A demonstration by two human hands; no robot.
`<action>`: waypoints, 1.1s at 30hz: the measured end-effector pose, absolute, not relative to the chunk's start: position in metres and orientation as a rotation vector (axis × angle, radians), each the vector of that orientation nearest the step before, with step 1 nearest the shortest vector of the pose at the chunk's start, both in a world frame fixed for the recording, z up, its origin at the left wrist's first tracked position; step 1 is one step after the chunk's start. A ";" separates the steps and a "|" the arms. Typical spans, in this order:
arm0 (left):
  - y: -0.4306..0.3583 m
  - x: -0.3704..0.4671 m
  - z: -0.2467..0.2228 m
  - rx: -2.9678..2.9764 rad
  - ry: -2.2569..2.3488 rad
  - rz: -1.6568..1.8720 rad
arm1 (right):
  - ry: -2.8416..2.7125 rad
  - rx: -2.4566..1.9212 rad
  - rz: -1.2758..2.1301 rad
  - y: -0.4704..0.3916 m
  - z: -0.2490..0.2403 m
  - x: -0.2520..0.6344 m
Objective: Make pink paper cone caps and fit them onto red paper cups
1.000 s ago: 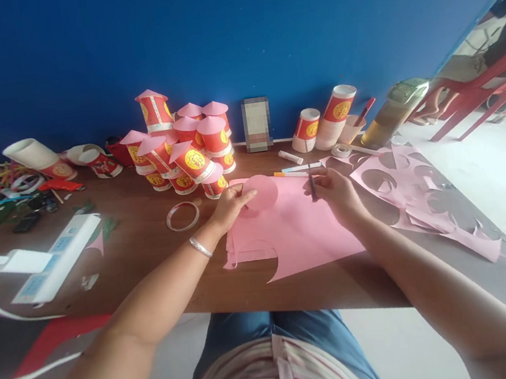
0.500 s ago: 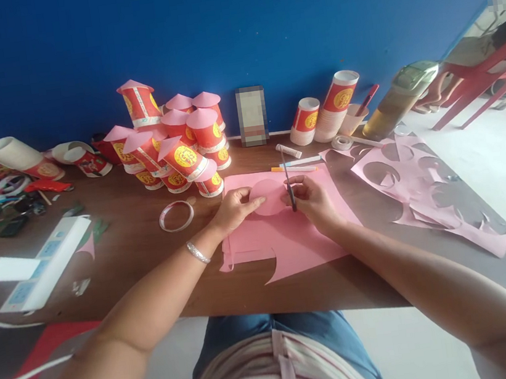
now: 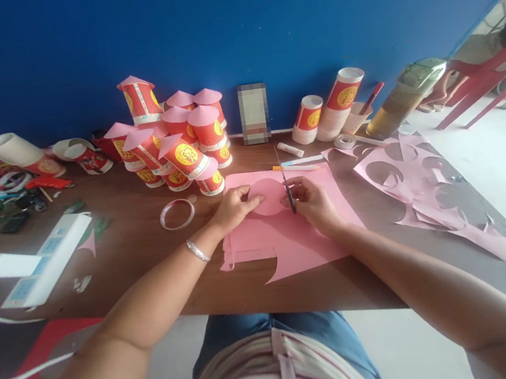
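Note:
My left hand (image 3: 235,208) pinches the left edge of a round pink paper disc (image 3: 268,197), thumb on top. My right hand (image 3: 310,199) is closed on a pair of dark scissors (image 3: 289,192), whose blades point away from me at the disc's right edge. Beneath both hands lie larger pink paper sheets (image 3: 306,238), with a curved cut in the front edge. Left of the sheets, a roll of tape (image 3: 177,214) lies flat. Behind it stand stacked red paper cups (image 3: 186,158) with pink cone tops.
Pink paper scraps with round holes (image 3: 420,186) cover the table's right side. Along the back are stacked cups (image 3: 344,96), a bottle (image 3: 403,95), a glue stick (image 3: 291,149) and pens (image 3: 297,167). A white power strip (image 3: 48,260) lies at left.
The scissors have tilted slightly, their tips shifting a little left along the disc's right edge. Both hands keep their hold, and the view has shifted slightly.

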State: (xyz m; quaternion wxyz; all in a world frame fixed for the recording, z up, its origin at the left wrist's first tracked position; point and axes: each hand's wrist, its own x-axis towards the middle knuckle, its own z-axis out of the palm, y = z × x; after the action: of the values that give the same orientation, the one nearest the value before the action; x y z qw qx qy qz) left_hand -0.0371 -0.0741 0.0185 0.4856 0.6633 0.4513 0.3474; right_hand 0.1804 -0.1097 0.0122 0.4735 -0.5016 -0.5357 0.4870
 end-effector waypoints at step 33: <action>-0.067 -0.045 0.016 1.426 1.031 1.054 | -1.834 -1.403 1.125 -0.105 0.010 0.224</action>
State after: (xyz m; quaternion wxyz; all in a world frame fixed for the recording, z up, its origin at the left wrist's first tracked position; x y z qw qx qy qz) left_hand -0.0445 -0.0674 0.0161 0.5186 0.5943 0.4297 0.4395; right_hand 0.2242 -0.1054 0.0101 0.2824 -0.5241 -0.6850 0.4200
